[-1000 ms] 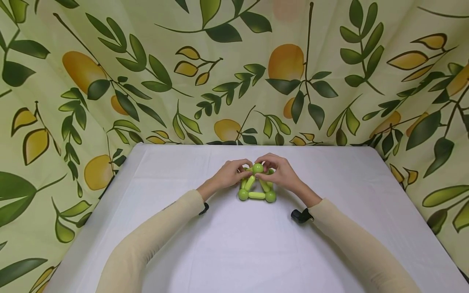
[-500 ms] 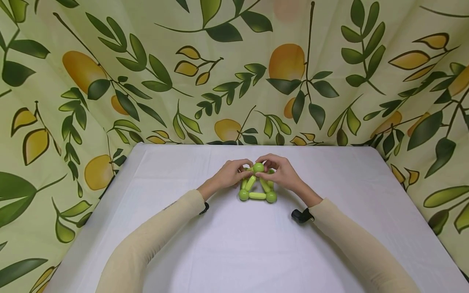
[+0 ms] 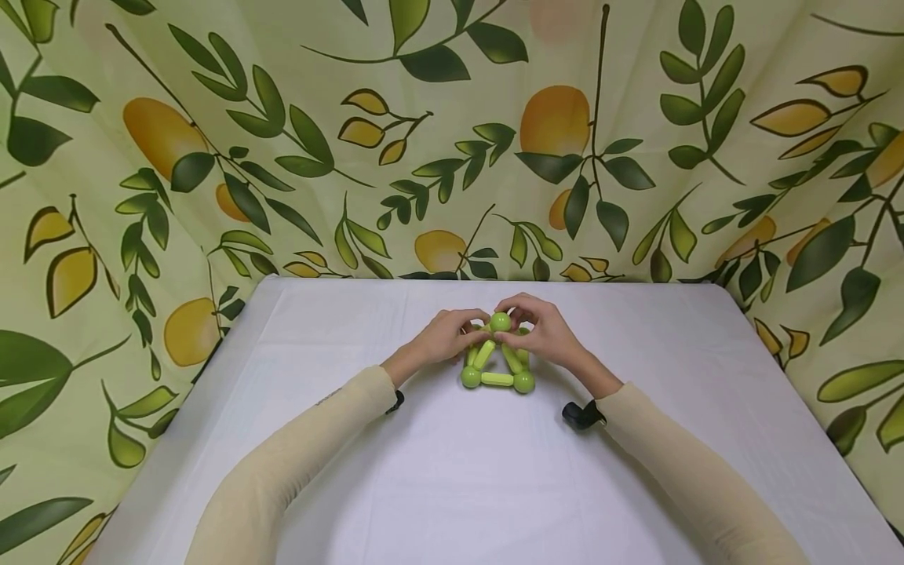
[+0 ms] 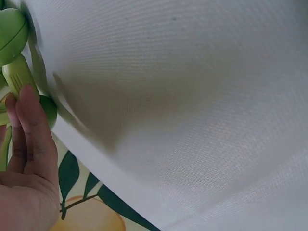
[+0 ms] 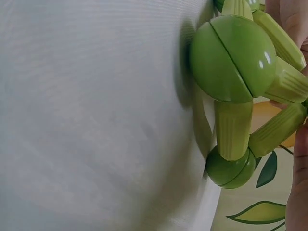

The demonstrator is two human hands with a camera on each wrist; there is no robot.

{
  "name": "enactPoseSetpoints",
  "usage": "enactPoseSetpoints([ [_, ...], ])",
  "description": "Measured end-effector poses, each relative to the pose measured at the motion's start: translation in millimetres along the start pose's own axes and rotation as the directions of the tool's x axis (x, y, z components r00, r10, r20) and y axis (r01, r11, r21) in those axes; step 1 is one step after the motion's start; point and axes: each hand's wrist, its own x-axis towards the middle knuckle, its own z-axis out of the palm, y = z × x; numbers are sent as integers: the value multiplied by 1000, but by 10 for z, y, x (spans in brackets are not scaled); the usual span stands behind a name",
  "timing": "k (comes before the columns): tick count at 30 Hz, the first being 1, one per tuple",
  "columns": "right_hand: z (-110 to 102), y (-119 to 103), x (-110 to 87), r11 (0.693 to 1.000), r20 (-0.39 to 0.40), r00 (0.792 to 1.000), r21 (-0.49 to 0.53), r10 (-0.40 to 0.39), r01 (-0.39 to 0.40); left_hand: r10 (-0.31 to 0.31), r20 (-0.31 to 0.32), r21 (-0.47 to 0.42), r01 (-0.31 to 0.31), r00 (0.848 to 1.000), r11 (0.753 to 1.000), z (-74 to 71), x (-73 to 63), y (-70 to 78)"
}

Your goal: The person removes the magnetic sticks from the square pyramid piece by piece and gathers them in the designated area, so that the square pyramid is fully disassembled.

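Note:
A pyramid-like frame of green balls and lighter green rods, a ball-and-rod building toy (image 3: 497,379), stands near the far side of the table. At its peak sits a green ball (image 3: 500,322). From the left, my left hand (image 3: 443,336) pinches the upper part of the frame; in the left wrist view its fingers (image 4: 36,125) lie against a rod (image 4: 18,76). My right hand (image 3: 540,333) pinches just beside the top ball with thumb and fingers. Close up in the right wrist view, a large lower ball (image 5: 233,57) joins several rods. The hands hide the frame's back part.
A white cloth covers the table (image 3: 438,486). A leaf-and-fruit patterned curtain (image 3: 452,157) rises right behind its far edge and along both sides. Small black devices, one of them a wrist camera (image 3: 582,416), sit at both cuffs.
Both hands keep the same grip on the building toy. The top ball and my right fingers sit very slightly higher and further right in the head view.

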Motion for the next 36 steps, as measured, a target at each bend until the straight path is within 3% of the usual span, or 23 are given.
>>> enactPoseSetpoints([
  [7,-1,-206,37,1000,-7,999,-5,-31,31,13,20,35,-13,1000,999,-22,4,21],
  [12,-33,-415,30,1000,10,1000,-6,-4,4,14,23,69,-15,1000,998,-30,13,15],
  [25,-42,-416,41,1000,16,1000,-4,9,-9,123,-46,209,-111,991,972,-34,35,-51],
  [36,-38,-448,34,999,8,999,0,32,-32,120,-35,184,-111,992,977,-20,59,-66],
])
